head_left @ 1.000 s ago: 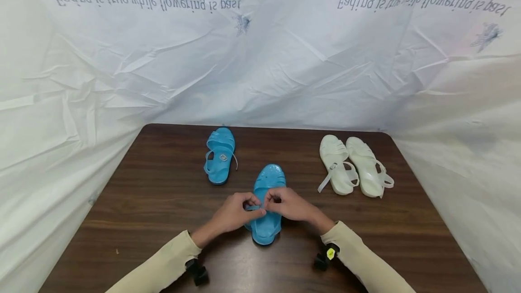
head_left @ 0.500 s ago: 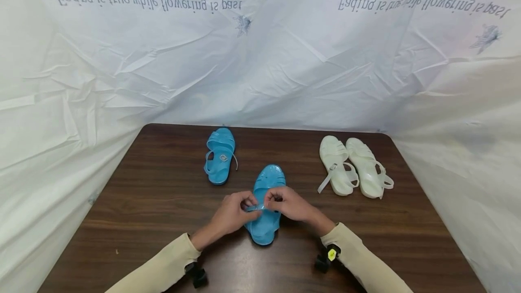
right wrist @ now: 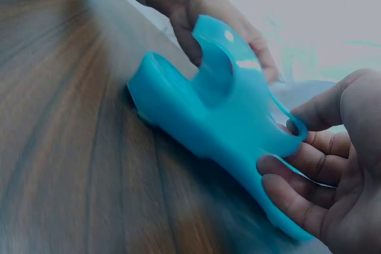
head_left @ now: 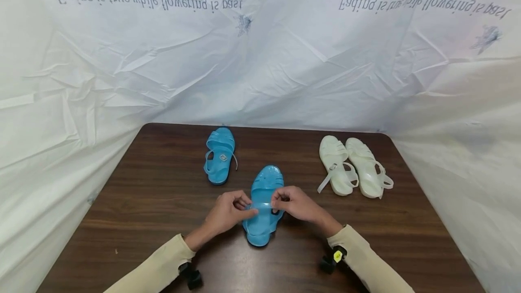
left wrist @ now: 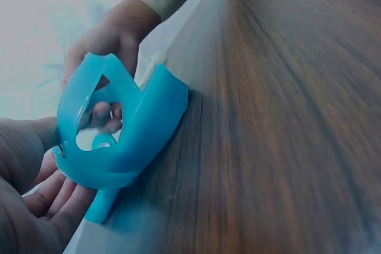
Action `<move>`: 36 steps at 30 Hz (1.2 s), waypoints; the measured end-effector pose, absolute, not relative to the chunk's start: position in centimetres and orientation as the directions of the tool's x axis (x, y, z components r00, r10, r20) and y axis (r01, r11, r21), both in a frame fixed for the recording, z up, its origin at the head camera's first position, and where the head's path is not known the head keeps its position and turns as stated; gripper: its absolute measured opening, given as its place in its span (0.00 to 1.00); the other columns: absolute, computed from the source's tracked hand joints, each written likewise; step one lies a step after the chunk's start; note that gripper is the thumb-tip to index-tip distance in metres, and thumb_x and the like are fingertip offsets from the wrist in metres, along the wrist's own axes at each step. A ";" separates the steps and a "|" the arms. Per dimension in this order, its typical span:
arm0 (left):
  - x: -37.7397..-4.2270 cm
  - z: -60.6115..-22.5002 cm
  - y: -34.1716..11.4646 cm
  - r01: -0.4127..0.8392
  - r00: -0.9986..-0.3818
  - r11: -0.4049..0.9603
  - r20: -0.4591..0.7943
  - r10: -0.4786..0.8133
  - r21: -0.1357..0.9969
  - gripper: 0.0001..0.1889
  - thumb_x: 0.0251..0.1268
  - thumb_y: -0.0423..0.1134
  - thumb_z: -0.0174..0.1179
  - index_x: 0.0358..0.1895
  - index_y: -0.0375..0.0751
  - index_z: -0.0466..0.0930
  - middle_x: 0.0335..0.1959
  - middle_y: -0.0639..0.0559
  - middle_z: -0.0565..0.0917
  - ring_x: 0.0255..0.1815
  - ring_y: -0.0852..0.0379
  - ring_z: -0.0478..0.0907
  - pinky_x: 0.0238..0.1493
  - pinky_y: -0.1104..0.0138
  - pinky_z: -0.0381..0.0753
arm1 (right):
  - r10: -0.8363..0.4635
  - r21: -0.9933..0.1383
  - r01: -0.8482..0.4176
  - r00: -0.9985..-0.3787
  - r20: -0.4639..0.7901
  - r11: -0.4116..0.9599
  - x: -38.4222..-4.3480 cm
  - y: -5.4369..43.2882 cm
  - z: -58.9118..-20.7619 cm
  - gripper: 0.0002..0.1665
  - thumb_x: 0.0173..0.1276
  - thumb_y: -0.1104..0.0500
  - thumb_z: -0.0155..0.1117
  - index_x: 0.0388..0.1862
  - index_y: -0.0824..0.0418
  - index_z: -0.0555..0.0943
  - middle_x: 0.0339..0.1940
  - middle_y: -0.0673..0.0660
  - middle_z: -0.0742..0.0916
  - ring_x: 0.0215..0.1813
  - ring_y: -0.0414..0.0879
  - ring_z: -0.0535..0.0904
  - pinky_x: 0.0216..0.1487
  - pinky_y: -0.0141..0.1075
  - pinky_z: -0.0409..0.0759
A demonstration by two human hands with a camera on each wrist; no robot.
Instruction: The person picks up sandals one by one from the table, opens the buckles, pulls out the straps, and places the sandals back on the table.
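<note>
Head view: glossy blue sandal [head_left: 259,226], smooth strap [head_left: 262,206] in the pinch of left hand [head_left: 229,211] and right hand [head_left: 296,203]

hazy, bluish, softly blurred wrist views

the white sheet [head_left: 260,80] at the back has the same line printed on it twice, letters flipped top to bottom: "fading is true while flowering is past". the print on the left [head_left: 147,0] reads pretty clearly, the print on the right [head_left: 423,6] has a crease messing up "while". the yellow label [head_left: 338,256] on the right wrist's black gear [head_left: 327,264] is too small to read.
</note>
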State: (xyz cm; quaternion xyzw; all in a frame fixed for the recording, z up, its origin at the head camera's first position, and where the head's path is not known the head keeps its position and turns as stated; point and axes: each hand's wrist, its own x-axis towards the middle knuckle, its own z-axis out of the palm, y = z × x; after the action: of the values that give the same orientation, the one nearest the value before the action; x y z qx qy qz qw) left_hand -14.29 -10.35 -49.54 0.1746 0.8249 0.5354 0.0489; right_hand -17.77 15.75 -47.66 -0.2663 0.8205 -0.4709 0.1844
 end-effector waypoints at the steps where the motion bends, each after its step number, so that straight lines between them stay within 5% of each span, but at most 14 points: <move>1: -14.3 -49.6 -10.5 0.231 -0.937 0.364 0.106 0.332 0.902 0.11 0.60 0.45 0.76 0.38 0.45 0.86 0.36 0.56 0.85 0.33 0.61 0.82 0.36 0.67 0.84 | -0.604 -0.873 -0.255 -0.795 -0.054 0.415 -17.8 16.0 -47.6 0.10 0.78 0.58 0.61 0.37 0.61 0.84 0.32 0.54 0.89 0.35 0.44 0.82 0.35 0.37 0.82; 13: -14.5 -49.6 -10.5 0.242 -0.933 0.366 0.112 0.341 0.899 0.09 0.62 0.44 0.75 0.36 0.49 0.84 0.34 0.57 0.83 0.29 0.60 0.80 0.33 0.66 0.83 | -0.598 -0.915 -0.194 -0.799 -0.062 0.353 -18.4 15.4 -47.3 0.20 0.83 0.51 0.53 0.51 0.65 0.84 0.43 0.59 0.90 0.49 0.50 0.88 0.48 0.41 0.85; 21: -14.2 -49.6 -10.2 0.245 -0.930 0.362 0.113 0.348 0.900 0.09 0.63 0.46 0.74 0.35 0.50 0.83 0.32 0.58 0.83 0.28 0.60 0.79 0.31 0.66 0.82 | -0.624 -0.850 -0.287 -0.779 -0.061 0.441 -18.1 12.8 -47.3 0.12 0.78 0.49 0.61 0.39 0.52 0.87 0.28 0.46 0.84 0.29 0.40 0.77 0.31 0.34 0.77; 36: -13.7 -50.3 -10.4 0.271 -0.938 0.322 0.175 0.298 0.907 0.09 0.62 0.46 0.74 0.34 0.51 0.83 0.31 0.57 0.84 0.29 0.61 0.81 0.31 0.67 0.83 | -0.554 -0.916 -0.088 -0.817 -0.158 0.392 -18.1 12.7 -48.2 0.12 0.74 0.61 0.61 0.30 0.65 0.83 0.26 0.54 0.85 0.32 0.45 0.81 0.37 0.38 0.81</move>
State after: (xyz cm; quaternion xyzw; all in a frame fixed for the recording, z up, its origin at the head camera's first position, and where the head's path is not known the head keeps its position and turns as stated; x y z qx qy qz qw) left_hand -13.70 -10.38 -50.30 0.1752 0.8130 0.5551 0.0122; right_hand -18.07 12.68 -48.15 -0.2000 0.8028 -0.5140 0.2267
